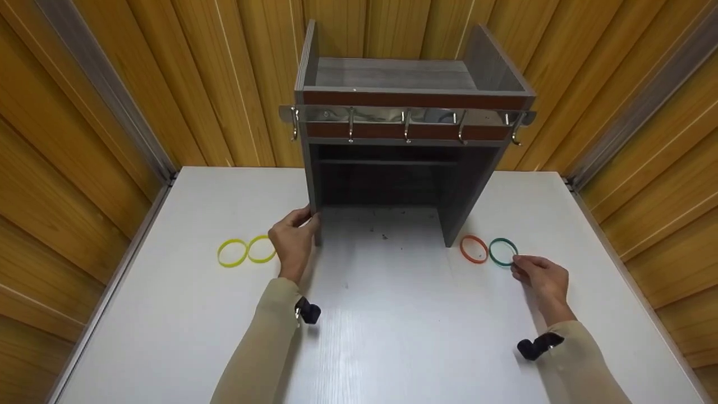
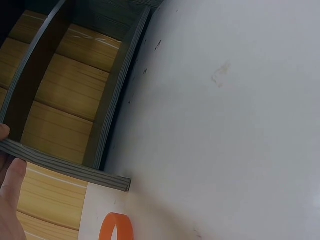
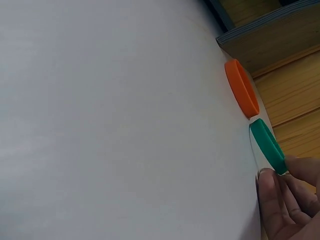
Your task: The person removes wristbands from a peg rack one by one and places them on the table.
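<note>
My left hand (image 1: pixel 293 238) grips the lower front edge of the left side panel of a grey wooden shelf (image 1: pixel 470 185). The left wrist view shows its fingers on both faces of that panel (image 2: pixel 75 167). Thumb and fingers of my right hand (image 1: pixel 541 278) pinch the near right edge of a green silicone wristband (image 1: pixel 503 252). Just left of it lies an orange-red wristband (image 1: pixel 474 249), also in the right wrist view. Two yellow wristbands (image 1: pixel 232 253) lie side by side left of the shelf, one partly behind my left hand. An orange-looking band (image 2: pixel 117 227) shows at the left wrist view's lower edge.
A metal rail with several hooks (image 1: pixel 406 116) spans the shelf's front. The shelf stands on a white table (image 1: pixel 387 348) with small dark specks near it. Wood-look panelled walls (image 1: pixel 73 168) enclose the table at the back and both sides.
</note>
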The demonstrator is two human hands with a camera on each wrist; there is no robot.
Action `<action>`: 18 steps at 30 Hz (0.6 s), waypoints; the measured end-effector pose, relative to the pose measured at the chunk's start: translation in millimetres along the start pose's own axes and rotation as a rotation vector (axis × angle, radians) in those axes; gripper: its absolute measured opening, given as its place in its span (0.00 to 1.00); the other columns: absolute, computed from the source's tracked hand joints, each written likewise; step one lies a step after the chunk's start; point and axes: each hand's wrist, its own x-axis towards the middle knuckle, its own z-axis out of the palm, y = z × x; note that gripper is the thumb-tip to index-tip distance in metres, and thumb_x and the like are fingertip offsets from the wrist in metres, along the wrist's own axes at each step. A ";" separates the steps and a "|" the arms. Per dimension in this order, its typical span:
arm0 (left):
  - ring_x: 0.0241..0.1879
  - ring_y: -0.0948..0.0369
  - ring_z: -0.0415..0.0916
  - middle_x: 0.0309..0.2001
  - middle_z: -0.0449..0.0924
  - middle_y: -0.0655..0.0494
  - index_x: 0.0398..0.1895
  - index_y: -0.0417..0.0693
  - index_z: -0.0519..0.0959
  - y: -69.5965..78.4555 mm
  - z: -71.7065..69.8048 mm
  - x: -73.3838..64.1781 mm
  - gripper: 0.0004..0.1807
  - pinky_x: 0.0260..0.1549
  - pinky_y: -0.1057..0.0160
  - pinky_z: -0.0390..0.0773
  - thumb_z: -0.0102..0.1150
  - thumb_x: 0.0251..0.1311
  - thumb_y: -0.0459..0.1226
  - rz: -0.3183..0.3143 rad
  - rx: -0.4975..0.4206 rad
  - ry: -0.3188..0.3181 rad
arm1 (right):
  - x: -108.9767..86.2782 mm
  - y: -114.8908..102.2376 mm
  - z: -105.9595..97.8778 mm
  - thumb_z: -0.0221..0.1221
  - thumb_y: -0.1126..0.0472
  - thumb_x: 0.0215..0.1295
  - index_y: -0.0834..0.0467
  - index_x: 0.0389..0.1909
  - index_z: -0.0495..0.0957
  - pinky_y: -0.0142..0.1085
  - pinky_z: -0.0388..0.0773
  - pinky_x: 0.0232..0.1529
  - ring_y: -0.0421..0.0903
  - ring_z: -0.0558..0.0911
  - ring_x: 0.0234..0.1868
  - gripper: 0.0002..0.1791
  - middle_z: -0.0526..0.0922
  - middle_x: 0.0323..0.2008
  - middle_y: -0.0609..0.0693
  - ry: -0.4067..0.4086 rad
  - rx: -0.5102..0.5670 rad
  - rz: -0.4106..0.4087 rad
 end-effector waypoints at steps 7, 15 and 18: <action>0.38 0.53 0.90 0.36 0.91 0.48 0.39 0.38 0.92 1.4 -2.4 1.0 0.08 0.33 0.74 0.83 0.78 0.55 0.27 0.012 0.030 -0.016 | 2.8 0.8 -0.3 0.67 0.61 0.74 0.72 0.61 0.78 0.30 0.87 0.44 0.38 0.88 0.37 0.23 0.88 0.38 0.46 -0.003 -0.092 -0.059; 0.35 0.55 0.90 0.35 0.91 0.49 0.39 0.39 0.92 -0.9 -10.5 -0.5 0.06 0.32 0.71 0.85 0.78 0.59 0.31 0.058 0.091 -0.092 | 2.3 -0.3 -1.8 0.65 0.60 0.75 0.70 0.59 0.80 0.30 0.87 0.40 0.39 0.87 0.35 0.19 0.87 0.39 0.49 0.062 -0.139 -0.104; 0.37 0.54 0.91 0.37 0.91 0.47 0.41 0.37 0.92 -1.9 -15.7 0.7 0.07 0.34 0.65 0.88 0.76 0.61 0.31 0.126 0.115 -0.141 | 1.4 -4.9 -3.7 0.64 0.57 0.77 0.67 0.61 0.80 0.28 0.85 0.44 0.38 0.87 0.40 0.21 0.86 0.45 0.50 0.067 -0.167 -0.135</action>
